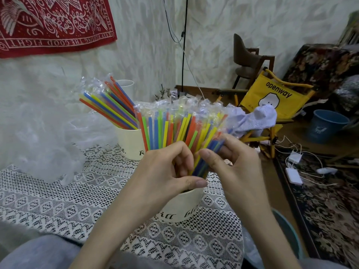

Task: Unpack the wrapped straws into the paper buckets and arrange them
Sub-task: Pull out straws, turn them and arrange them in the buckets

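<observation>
A cream paper bucket [182, 202] with black lettering stands near the table's front edge, under my hands. A fanned bundle of coloured wrapped straws [174, 127] stands in it, clear wrapper ends pointing up. My left hand [165, 171] grips the bundle's lower left side, thumb across the front. From the right, my right hand [229, 164] curls its fingers round the straws. Behind and to the left, a second cream bucket [128, 144] holds more wrapped straws [110, 105] leaning left.
A white lace cloth [68, 200] covers the table. A heap of clear plastic [35, 136] lies at the left. A white cup [126, 88] stands at the back. To the right are a yellow folding chair [275, 94], a blue bin [328, 125] and cables on a carpet.
</observation>
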